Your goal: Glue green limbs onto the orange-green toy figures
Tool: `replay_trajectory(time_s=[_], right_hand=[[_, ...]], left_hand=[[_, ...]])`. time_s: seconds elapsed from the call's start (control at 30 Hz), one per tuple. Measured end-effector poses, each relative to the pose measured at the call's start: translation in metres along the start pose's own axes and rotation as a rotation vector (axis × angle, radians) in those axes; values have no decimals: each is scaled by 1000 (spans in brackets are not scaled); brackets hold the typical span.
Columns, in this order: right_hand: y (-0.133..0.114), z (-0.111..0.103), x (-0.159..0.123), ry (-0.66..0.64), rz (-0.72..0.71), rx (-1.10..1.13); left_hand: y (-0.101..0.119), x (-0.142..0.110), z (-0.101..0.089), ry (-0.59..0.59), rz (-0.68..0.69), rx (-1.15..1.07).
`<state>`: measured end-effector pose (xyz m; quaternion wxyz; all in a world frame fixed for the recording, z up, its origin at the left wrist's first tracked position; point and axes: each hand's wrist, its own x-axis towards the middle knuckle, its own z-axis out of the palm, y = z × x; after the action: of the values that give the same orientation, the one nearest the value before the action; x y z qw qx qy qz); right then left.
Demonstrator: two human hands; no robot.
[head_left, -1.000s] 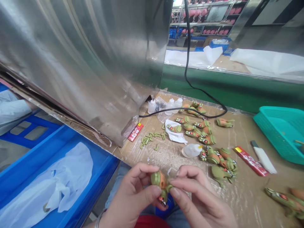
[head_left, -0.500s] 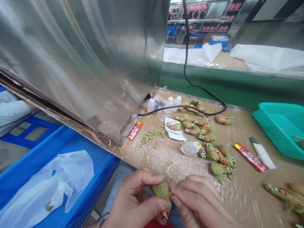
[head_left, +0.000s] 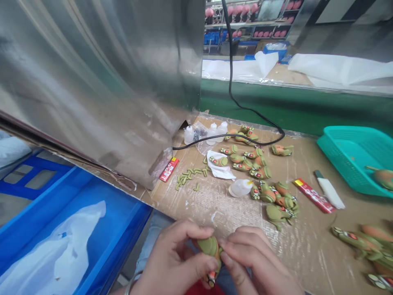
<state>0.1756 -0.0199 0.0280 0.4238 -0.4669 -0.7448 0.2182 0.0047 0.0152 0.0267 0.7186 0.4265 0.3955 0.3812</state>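
The moulded green-and-orange figure (head_left: 209, 246) has turned round end up within the closed grip of the left hand (head_left: 177, 263), putting its flank to the right hand (head_left: 257, 262), whose pinched fingertips hold a slim green piece (head_left: 220, 251); joined or merely touching, I cannot tell.

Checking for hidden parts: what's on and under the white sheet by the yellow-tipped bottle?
A green toy figure lies on the white sheet; whatever may be underneath is covered.

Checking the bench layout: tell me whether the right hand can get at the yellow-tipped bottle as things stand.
Probably yes: only cardboard shows between the right hand and the yellow-tipped bottle, though that hand is busy at the toy figure.
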Motion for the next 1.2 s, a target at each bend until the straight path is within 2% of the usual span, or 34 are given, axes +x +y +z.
replay_trajectory(time_s=[0.07,0.13,0.23,0.3,0.4,0.53,0.63,0.7,0.87,0.97,1.07,1.2], right_hand=[[5,5,-5,23,146,9],[11,12,-11,24,219,-44],[19,18,-22,-25,145,-202],[24,15,-30,-19,132,-274],[40,-12,-45,95,256,-416],[69,-72,-68,239,477,-835],[81,-96,-72,333,497,-1083],[84,-94,-67,365,475,-1042],[96,-65,-48,267,453,-784],[95,-57,-43,303,471,-673],[77,-50,-38,300,475,-500],[41,-22,-25,124,479,-156]], left_hand=[[-4,8,1,51,-116,48],[-8,18,4,48,-167,68],[-16,28,10,-10,-186,82],[-21,31,16,-68,-204,87],[-23,31,22,-132,-229,83],[-21,30,20,-101,-228,126],[-21,30,18,-85,-228,152],[-22,30,18,-79,-229,162],[-28,29,16,-41,-210,196],[-32,29,12,-26,-186,244],[-32,27,9,-47,-170,287],[-25,27,13,-194,-122,229]])
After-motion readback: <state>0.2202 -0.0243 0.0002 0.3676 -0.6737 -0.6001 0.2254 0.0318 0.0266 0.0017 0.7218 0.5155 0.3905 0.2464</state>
